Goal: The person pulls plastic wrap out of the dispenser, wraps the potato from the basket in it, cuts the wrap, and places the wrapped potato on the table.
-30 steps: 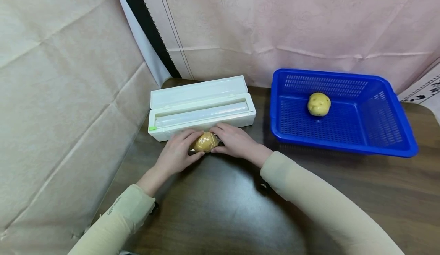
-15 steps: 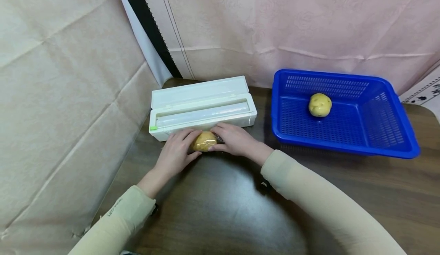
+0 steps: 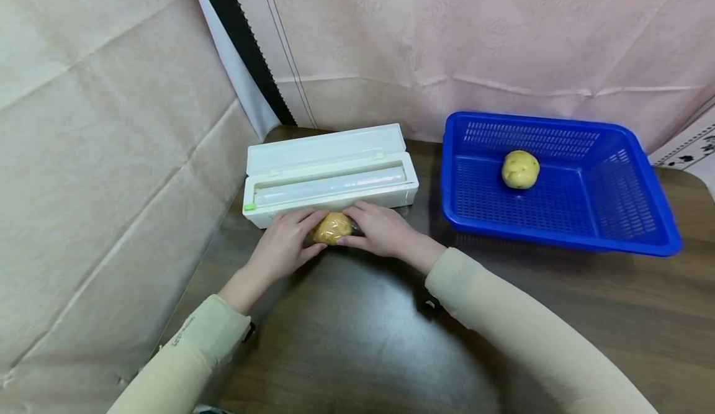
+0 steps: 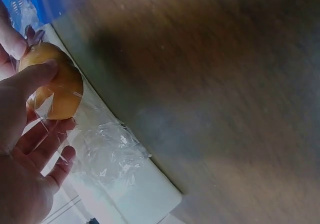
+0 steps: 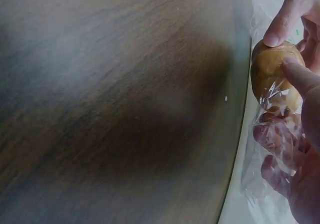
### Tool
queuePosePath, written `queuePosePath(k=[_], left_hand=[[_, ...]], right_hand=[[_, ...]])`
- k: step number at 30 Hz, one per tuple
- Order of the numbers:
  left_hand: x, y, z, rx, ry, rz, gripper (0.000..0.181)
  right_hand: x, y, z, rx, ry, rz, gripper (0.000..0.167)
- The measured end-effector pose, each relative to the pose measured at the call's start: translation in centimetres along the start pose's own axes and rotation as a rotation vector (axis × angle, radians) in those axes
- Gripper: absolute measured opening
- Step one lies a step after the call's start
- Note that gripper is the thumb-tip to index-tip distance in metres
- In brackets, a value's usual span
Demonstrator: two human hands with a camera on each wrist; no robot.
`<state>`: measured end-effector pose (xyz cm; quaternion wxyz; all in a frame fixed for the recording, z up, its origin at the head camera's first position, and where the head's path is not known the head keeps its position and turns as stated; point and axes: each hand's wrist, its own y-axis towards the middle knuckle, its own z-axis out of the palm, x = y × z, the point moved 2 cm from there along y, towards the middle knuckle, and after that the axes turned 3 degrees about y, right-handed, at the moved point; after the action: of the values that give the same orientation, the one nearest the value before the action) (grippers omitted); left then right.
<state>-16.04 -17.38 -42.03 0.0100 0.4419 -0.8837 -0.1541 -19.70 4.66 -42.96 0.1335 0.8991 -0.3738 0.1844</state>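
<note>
Between both hands is a potato (image 3: 332, 228) covered in clear cling film (image 4: 112, 149), just in front of a white cling film box (image 3: 329, 200). My left hand (image 3: 283, 242) grips its left end, with the thumb pressing on top in the left wrist view. From the other end my right hand (image 3: 382, 229) holds it, thumb and fingers about the potato. Loose crumpled film hangs past the fingers in both wrist views. The box's lid is up, and a roll of film (image 3: 329, 185) lies inside.
A blue plastic basket (image 3: 558, 234) stands to the right with one bare potato (image 3: 521, 169) in it. Pale cloth (image 3: 475, 41) hangs behind the brown table (image 3: 346, 339) and along its left side.
Both hands stay in nearly the same place around the potato. The potato and the film on it have shifted slightly between the fingers.
</note>
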Motion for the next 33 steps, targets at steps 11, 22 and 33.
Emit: queuePosePath(k=[11,22,33], left_hand=[[0.2,0.0,0.0,0.011,0.052,0.01,0.064],[0.0,-0.3,0.7,-0.006,0.103,-0.02,0.065],[0.0,-0.2,1.4,-0.016,0.082,-0.032,0.067]], right_hand=[[0.4,-0.8,-0.9,-0.097,-0.144,-0.141,0.067],[0.1,-0.2,0.3,-0.078,-0.113,-0.13,0.057],[-0.5,-0.1,1.0,-0.1,-0.116,-0.149,0.049]])
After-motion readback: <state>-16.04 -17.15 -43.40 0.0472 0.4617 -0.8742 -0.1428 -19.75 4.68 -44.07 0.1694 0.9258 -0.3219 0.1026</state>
